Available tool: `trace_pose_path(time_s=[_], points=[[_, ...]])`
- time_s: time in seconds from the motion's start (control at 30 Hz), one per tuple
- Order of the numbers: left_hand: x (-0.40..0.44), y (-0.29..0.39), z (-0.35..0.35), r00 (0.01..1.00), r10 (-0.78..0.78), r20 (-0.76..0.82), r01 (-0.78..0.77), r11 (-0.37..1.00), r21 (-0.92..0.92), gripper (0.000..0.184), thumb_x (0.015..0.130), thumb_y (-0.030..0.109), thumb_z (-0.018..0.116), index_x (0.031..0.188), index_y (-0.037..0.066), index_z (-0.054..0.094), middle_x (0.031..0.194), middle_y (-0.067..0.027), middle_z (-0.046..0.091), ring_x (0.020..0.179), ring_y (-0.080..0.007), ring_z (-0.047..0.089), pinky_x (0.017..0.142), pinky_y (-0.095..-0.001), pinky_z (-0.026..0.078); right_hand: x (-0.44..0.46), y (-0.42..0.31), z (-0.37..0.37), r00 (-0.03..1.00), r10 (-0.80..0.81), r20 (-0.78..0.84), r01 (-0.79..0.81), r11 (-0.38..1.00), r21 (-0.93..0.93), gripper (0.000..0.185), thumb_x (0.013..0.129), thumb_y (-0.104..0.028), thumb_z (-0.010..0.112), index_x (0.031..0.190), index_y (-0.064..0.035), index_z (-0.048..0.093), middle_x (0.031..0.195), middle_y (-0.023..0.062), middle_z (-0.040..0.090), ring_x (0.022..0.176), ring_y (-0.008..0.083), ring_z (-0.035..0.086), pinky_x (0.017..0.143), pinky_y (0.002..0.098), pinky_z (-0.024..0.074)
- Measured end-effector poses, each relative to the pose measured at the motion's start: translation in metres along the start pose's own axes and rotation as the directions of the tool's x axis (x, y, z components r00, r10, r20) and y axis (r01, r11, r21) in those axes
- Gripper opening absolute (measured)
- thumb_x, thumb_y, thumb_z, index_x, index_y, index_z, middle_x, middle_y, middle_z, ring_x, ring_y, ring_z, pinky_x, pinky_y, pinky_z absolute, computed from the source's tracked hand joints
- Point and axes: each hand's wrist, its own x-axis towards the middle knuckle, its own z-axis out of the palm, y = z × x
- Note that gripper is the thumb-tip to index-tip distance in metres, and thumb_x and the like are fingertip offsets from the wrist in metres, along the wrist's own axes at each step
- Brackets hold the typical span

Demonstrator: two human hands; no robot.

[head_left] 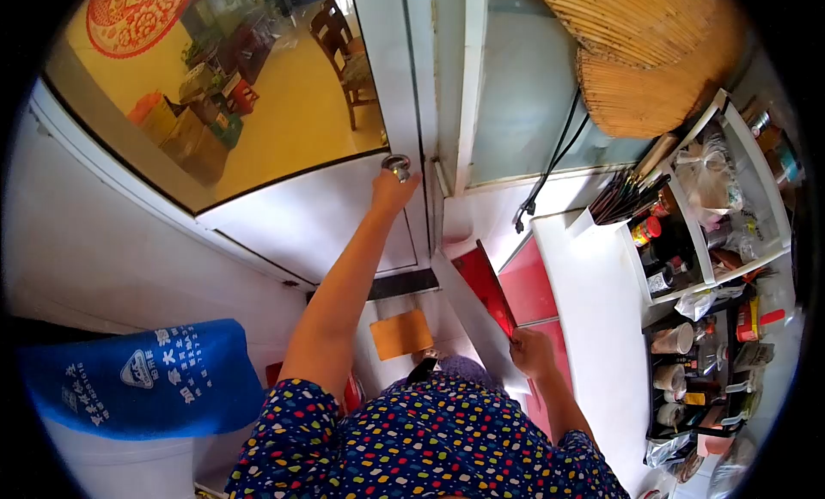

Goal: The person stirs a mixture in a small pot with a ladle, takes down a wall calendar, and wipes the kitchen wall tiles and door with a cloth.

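My left hand (394, 192) reaches forward, its fingers closed around the round metal door knob (396, 164). The knob sits on a white door (301, 211) with a large glass pane in its upper part. Low on the right, my right hand (534, 351) is closed on the edge of a red panel (482, 284) with a dark rim. The panel stands at a slant beside the red cabinet fronts (528, 290); whether it is hinged to them I cannot tell.
A white counter (584, 284) runs along the right, with shelves (705, 267) of jars, bottles and bags. Woven mats (636, 69) hang above black cables (550, 168). A blue printed cloth (142, 379) lies at left. Through the glass show a chair (344, 65) and boxes (193, 147).
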Motion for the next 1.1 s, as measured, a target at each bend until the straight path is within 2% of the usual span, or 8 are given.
trace_pose_path(time_s=[0.23, 0.33, 0.43, 0.5, 0.53, 0.6, 0.7, 1.1], points=[[0.014, 0.008, 0.011, 0.982, -0.087, -0.168, 0.103, 0.991, 0.09, 0.047, 0.071, 0.04, 0.069, 0.096, 0.0, 0.064, 0.089, -0.0212, 0.067, 0.091, -0.0348, 0.064, 0.078, -0.0421, 0.05, -0.015, 0.024, 0.004, 0.997, 0.066, -0.037, -0.068, 0.997, -0.046, 0.004, 0.071, -0.01, 0.055, 0.069, -0.0079, 0.057, 0.071, 0.0134, 0.061, 0.065, 0.037, 0.06, 0.058, 0.047, 0.0475], [0.026, -0.014, 0.01, 0.994, -0.11, 0.024, 0.109, 0.993, 0.045, 0.046, 0.07, 0.037, 0.069, 0.095, -0.001, 0.064, 0.085, -0.0208, 0.067, 0.081, -0.0342, 0.066, 0.075, -0.0412, 0.05, -0.018, 0.029, 0.004, 0.992, 0.128, -0.016, -0.128, 0.991, 0.031, 0.004, 0.071, -0.011, 0.056, 0.071, -0.0083, 0.058, 0.073, 0.0127, 0.062, 0.068, 0.0357, 0.061, 0.059, 0.0463, 0.048], [0.029, -0.014, 0.01, 0.995, -0.097, 0.012, 0.097, 0.994, -0.055, 0.028, 0.072, 0.032, 0.068, 0.076, 0.004, 0.063, 0.063, -0.0118, 0.062, 0.048, -0.0186, 0.056, 0.049, -0.0319, 0.045, -0.016, 0.034, 0.003, 0.991, 0.133, 0.016, -0.132, 0.99, -0.048, 0.005, 0.071, -0.012, 0.056, 0.073, -0.0093, 0.06, 0.076, 0.0117, 0.063, 0.071, 0.0346, 0.062, 0.061, 0.0454, 0.0491], [0.02, -0.005, 0.003, 0.916, -0.303, 0.264, 0.4, 0.756, -0.519, 0.024, 0.074, 0.031, 0.069, 0.078, 0.009, 0.06, 0.062, -0.0074, 0.057, 0.042, -0.0132, 0.047, 0.04, -0.0258, 0.037, -0.015, 0.033, 0.001, 0.993, 0.116, 0.011, -0.115, 0.992, -0.058, 0.004, 0.072, -0.013, 0.057, 0.073, -0.01, 0.06, 0.077, 0.0108, 0.064, 0.07, 0.0344, 0.062, 0.061, 0.0454, 0.0498], [0.019, -0.004, 0.003, 0.92, -0.293, 0.26, 0.389, 0.759, -0.522, 0.024, 0.074, 0.031, 0.069, 0.078, 0.009, 0.06, 0.062, -0.0074, 0.057, 0.042, -0.0132, 0.047, 0.04, -0.0258, 0.037, -0.013, 0.032, 0.001, 0.994, 0.113, 0.0, -0.113, 0.992, -0.059, 0.004, 0.072, -0.013, 0.057, 0.073, -0.01, 0.06, 0.077, 0.0108, 0.064, 0.07, 0.0344, 0.062, 0.061, 0.0454, 0.0498], [0.013, -0.01, 0.004, 0.857, -0.256, 0.447, 0.515, 0.402, -0.757, 0.024, 0.077, 0.032, 0.068, 0.087, 0.013, 0.058, 0.067, -0.0042, 0.058, 0.046, -0.0072, 0.046, 0.038, -0.0211, 0.034, -0.014, 0.029, 0.002, 0.994, 0.11, -0.012, -0.11, 0.99, -0.083, 0.001, 0.071, -0.008, 0.06, 0.071, -0.0077, 0.061, 0.07, 0.0141, 0.061, 0.066, 0.0344, 0.061, 0.058, 0.0434, 0.0479], [-0.012, -0.013, 0.002, 0.869, -0.16, 0.469, 0.495, 0.316, -0.809, 0.024, 0.079, 0.031, 0.066, 0.091, 0.012, 0.056, 0.07, -0.005, 0.059, 0.045, -0.0069, 0.045, 0.037, -0.0219, 0.034, -0.014, 0.033, 0.006, 0.992, 0.128, 0.015, -0.125, 0.986, -0.114, 0.002, 0.071, -0.01, 0.06, 0.071, -0.0082, 0.061, 0.071, 0.0135, 0.062, 0.067, 0.0343, 0.061, 0.059, 0.0438, 0.0479], [-0.135, -0.033, -0.025, 0.819, -0.159, 0.552, 0.566, 0.385, -0.729, 0.022, 0.084, 0.029, 0.062, 0.089, 0.009, 0.056, 0.073, -0.0051, 0.058, 0.043, -0.0072, 0.04, 0.038, -0.0215, 0.029, 0.011, 0.035, -0.007, 0.983, 0.175, 0.063, -0.162, 0.971, -0.173, 0.01, 0.073, -0.01, 0.055, 0.078, -0.0104, 0.064, 0.076, 0.0145, 0.064, 0.071, 0.0354, 0.062, 0.064, 0.0462, 0.049]])
